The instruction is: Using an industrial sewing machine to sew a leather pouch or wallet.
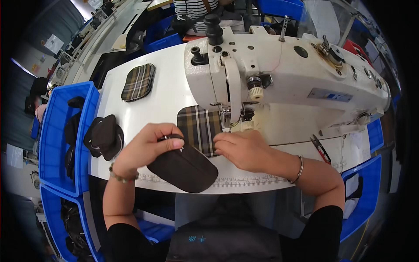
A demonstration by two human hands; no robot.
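Note:
My left hand (152, 146) grips a dark brown oblong fabric piece (187, 170), thumb on top, near the front edge of the white table (109, 168). My right hand (238, 150) has its fingers curled at the right edge of a brown plaid panel (195, 124), just in front of the white sewing machine's needle and presser foot (226, 118). Whether those fingertips pinch the panel is hidden. A small stack of plaid panels (137, 82) lies at the back left. Dark cloth pieces (104, 135) lie at the table's left edge.
Blue bins with dark pieces (52, 144) stand at left; another with white and dark pieces (366, 196) at right. Red-and-black snips (321, 148) lie right of the machine. A person in a striped top (194, 13) sits beyond the machine.

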